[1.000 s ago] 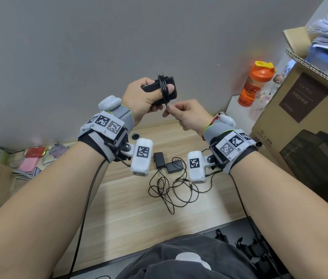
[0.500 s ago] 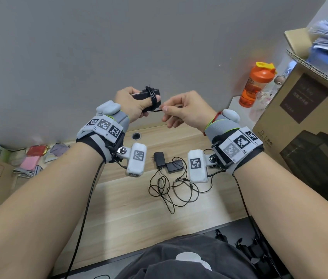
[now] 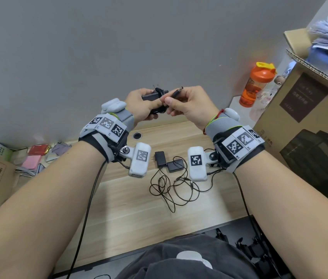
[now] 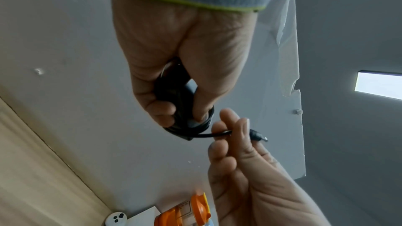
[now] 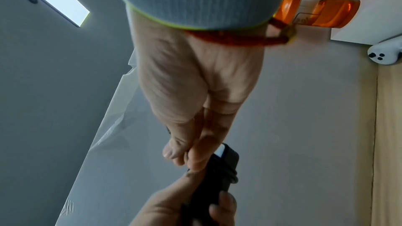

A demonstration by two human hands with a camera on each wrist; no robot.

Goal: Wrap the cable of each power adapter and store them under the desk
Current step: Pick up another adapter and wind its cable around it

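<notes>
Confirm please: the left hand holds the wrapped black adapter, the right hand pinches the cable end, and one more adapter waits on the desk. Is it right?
Not quite: two adapters wait on the desk, as the head view shows. The left hand does hold the wrapped adapter, and the right hand pinches the cable end.

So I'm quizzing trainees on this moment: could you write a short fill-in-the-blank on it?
1. The left hand grips a black ____ with cable wound round it.
2. The right hand pinches the cable's free ____.
3. ____ more adapters lie on the desk.
4. The bottle is ____.

Missing: adapter; plug end; two; orange
</notes>
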